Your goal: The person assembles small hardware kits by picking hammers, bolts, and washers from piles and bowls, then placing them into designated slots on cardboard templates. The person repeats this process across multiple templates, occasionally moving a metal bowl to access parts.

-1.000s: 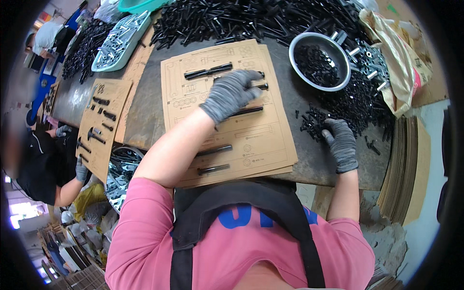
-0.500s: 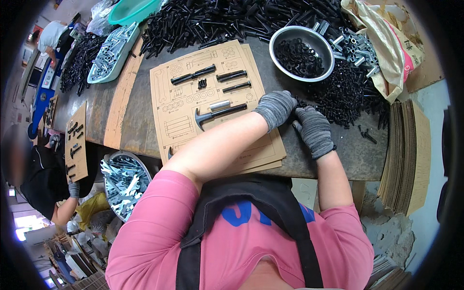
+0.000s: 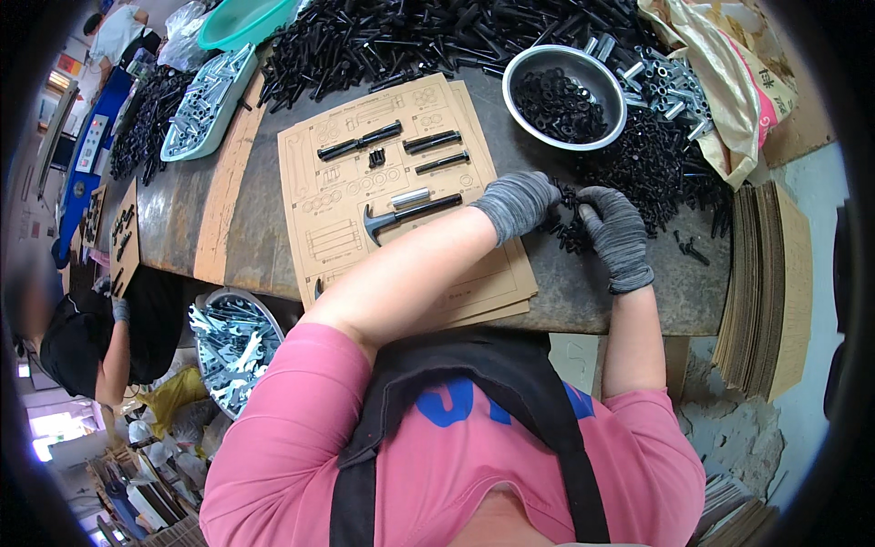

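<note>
My left hand (image 3: 518, 206), in a grey knitted glove, reaches across the cardboard's right edge with its fingers curled down at small black screws (image 3: 571, 235). Facing it, my gloved right hand (image 3: 618, 239) has its fingers bent together at the right of those screws. What lies inside either hand is hidden. Left of them, a printed cardboard sheet (image 3: 319, 196) bears long black bolts (image 3: 360, 141), a cluster of small black screws (image 3: 377, 158), shorter black bolts (image 3: 433, 141), a silver tube (image 3: 410, 197) and a black hammer-shaped piece (image 3: 412, 215).
A steel bowl (image 3: 507, 91) of black nuts or washers stands beyond my hands, beside loose silver tubes (image 3: 670, 87) and a sack (image 3: 720, 109). Black bolts (image 3: 392, 36) heap at the back. Cardboard stacks (image 3: 761, 292) stand right. Wrenches (image 3: 232, 351) fill a tub; a co-worker (image 3: 82, 337) holds cardboard.
My right hand has moved right and slightly up, away from the left, showing small black screws between them. The left hand has barely moved. The co-worker's cardboard has shifted left.
</note>
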Demonstrator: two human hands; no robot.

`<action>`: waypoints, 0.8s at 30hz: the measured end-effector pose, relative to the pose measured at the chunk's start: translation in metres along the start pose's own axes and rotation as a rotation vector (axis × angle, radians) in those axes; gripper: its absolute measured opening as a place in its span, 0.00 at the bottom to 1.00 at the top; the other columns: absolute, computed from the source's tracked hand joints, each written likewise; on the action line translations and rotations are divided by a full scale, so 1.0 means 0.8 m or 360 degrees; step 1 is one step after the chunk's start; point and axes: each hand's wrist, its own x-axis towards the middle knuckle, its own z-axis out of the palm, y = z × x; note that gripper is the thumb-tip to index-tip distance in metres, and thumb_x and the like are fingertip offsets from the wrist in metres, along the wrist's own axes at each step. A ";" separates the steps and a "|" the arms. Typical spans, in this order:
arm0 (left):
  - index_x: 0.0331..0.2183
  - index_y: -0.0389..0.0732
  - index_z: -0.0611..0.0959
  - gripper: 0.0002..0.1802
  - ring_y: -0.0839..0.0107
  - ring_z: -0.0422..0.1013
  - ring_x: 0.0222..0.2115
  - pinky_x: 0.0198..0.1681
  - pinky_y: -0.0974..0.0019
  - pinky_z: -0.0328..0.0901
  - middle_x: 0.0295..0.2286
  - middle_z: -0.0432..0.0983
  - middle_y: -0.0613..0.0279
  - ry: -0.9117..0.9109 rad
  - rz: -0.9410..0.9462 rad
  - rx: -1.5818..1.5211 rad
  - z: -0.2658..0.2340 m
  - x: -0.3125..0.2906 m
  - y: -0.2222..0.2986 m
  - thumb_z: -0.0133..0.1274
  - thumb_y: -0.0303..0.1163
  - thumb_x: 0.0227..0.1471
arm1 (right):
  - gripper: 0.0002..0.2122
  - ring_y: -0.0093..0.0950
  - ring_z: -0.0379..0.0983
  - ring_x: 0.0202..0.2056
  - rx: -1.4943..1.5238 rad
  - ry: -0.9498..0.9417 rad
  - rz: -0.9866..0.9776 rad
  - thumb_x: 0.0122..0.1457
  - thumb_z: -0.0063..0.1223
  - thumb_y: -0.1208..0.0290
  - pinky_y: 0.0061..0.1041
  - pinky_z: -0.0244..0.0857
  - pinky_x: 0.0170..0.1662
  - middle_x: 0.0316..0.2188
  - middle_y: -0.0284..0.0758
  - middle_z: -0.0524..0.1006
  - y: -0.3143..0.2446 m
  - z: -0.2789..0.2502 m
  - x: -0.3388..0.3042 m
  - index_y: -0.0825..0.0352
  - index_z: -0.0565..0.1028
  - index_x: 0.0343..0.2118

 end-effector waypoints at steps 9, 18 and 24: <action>0.33 0.42 0.79 0.12 0.57 0.72 0.32 0.36 0.61 0.68 0.30 0.74 0.53 0.0184 -0.0079 0.0024 -0.005 -0.013 0.010 0.51 0.24 0.42 | 0.09 0.27 0.71 0.37 0.0223 0.0153 0.0016 0.49 0.51 0.79 0.23 0.63 0.43 0.33 0.36 0.75 -0.011 -0.006 0.005 0.68 0.74 0.35; 0.32 0.41 0.79 0.12 0.65 0.70 0.34 0.40 0.67 0.66 0.31 0.74 0.60 0.0556 -0.0249 -0.0319 -0.069 -0.154 -0.167 0.55 0.21 0.39 | 0.10 0.23 0.70 0.36 0.0496 -0.0200 -0.0102 0.48 0.50 0.81 0.20 0.63 0.42 0.33 0.33 0.75 -0.032 0.018 0.045 0.69 0.73 0.36; 0.32 0.43 0.79 0.11 0.62 0.71 0.32 0.36 0.64 0.66 0.29 0.73 0.59 0.0072 -0.0720 0.0160 -0.064 -0.234 -0.241 0.54 0.21 0.40 | 0.09 0.30 0.71 0.38 0.0532 -0.0556 -0.0556 0.48 0.50 0.74 0.26 0.64 0.43 0.32 0.35 0.75 -0.106 0.084 0.101 0.66 0.74 0.34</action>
